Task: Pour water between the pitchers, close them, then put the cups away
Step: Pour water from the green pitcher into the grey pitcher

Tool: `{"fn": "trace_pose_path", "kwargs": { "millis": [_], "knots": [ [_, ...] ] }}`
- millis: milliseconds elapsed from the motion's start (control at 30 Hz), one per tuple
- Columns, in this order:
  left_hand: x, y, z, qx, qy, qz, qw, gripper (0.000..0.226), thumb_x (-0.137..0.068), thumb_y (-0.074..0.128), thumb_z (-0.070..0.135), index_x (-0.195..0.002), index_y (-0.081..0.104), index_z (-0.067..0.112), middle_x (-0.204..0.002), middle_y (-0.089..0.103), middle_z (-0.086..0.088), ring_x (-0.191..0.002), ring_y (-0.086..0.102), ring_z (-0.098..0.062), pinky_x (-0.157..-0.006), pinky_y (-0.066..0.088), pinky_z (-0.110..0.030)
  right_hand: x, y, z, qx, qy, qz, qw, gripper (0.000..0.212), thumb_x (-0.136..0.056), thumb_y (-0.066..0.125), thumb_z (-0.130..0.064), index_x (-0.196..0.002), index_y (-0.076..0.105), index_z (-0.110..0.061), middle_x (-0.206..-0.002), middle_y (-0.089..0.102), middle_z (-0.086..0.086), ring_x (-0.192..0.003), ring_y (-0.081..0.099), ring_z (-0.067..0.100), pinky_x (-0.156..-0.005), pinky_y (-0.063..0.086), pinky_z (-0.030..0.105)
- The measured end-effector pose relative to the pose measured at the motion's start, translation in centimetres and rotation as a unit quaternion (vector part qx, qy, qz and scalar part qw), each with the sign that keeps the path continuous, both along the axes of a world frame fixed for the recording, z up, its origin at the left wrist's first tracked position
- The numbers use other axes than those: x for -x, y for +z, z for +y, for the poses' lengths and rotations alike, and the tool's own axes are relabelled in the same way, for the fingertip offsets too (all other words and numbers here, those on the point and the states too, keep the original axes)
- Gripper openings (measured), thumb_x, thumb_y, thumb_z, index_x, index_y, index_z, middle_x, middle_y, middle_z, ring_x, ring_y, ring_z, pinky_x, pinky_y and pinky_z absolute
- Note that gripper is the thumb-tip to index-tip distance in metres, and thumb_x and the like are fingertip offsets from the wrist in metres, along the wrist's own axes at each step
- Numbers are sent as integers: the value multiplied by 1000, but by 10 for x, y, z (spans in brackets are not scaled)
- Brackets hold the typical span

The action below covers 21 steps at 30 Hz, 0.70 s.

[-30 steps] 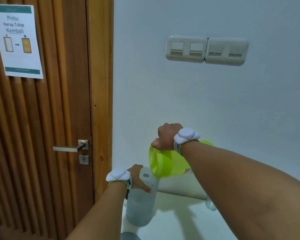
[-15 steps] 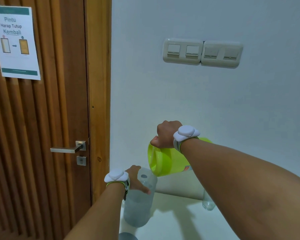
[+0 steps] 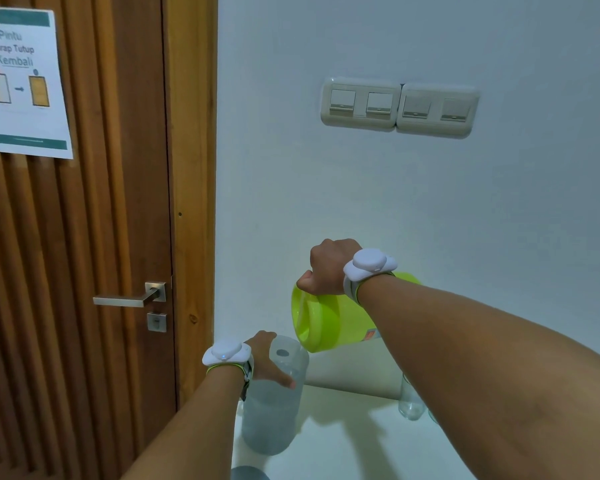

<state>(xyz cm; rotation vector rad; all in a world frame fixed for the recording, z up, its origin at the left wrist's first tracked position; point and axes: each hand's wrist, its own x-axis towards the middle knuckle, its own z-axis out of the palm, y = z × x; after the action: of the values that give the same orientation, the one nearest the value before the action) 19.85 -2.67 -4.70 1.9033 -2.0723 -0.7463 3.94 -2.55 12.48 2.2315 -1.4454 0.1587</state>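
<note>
Two pitchers, two hands, one clear glass cup visible for sure. Green pitcher point(image 3: 329, 322): translucent lime plastic, round body, tipped almost on its side, mouth facing left and down toward the grey pitcher point(image 3: 274, 400), lifted off the counter point(image 3: 343, 441). Right hand point(image 3: 328, 268) sits on top of it, fist curled tight round its handle; handle itself is hidden under the hand. Grey pitcher: frosted translucent plastic, tall cylinder, upright at the counter's left edge, lid with a small round hole on top. Left hand point(image 3: 265, 362) wraps its upper side, fingers and thumb pressed onto the wall. Cup point(image 3: 409, 401) stands near the counter's back edge, partly behind the right forearm. White smooth counter. Each wrist wears one white band.
</note>
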Motion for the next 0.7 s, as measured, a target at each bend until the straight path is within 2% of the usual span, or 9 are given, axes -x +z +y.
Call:
{"fn": "trace_pose_path", "kwargs": {
  "millis": [100,200,333,433,533,633,700],
  "knots": [
    [0,-1,-1,5,1,1,1000,107,-57,87,56,-144,34,22,-143,41,3,-125,49,-21,-99,52,-43,0,1,-1,5,4,1,1000,35,-78,50,-39,-56,37,-15,-59,42,0,-49,38,20,-52,29,22],
    [2,4,3,-1,-4,-4,1000,96,-61,87,53,-138,40,22,-140,44,3,-122,51,-21,-100,51,-40,-1,2,-1,7,8,3,1000,36,-78,51,-38,-55,36,-15,-57,40,0,-48,36,19,-51,28,22],
    [-1,7,5,-12,-7,-2,1000,102,-41,84,66,-126,45,26,-128,48,8,-113,55,-20,-91,56,-43,-3,2,-3,10,10,3,1000,35,-77,51,-37,-55,34,-15,-56,38,-1,-47,33,19,-50,27,22],
    [-4,4,1,-6,-7,-4,1000,111,-33,80,70,-129,45,27,-127,47,9,-111,55,-19,-88,57,-44,-5,2,-4,13,12,7,1000,35,-78,51,-37,-55,34,-15,-56,38,-1,-47,33,19,-50,26,22],
    [-2,4,3,-3,-4,-1,1000,113,-43,84,65,-139,40,26,-139,42,7,-121,51,-20,-95,54,-44,-8,2,-4,14,12,12,1000,35,-79,51,-37,-56,36,-15,-59,40,0,-48,37,19,-51,26,22],
    [-1,3,2,6,-3,-8,1000,105,-58,87,57,-143,36,22,-144,39,4,-127,48,-20,-104,47,-40,-12,1,-5,13,16,20,1000,34,-80,51,-37,-57,38,-15,-61,42,0,-56,45,24,-51,26,23],
    [-1,1,-1,9,-7,-15,1000,102,-61,86,56,-143,36,21,-145,39,3,-128,47,-20,-105,46,-39,-15,0,-6,11,20,24,999,33,-80,51,-37,-58,38,-15,-62,42,-1,-58,47,25,-51,26,23]
  ]
}}
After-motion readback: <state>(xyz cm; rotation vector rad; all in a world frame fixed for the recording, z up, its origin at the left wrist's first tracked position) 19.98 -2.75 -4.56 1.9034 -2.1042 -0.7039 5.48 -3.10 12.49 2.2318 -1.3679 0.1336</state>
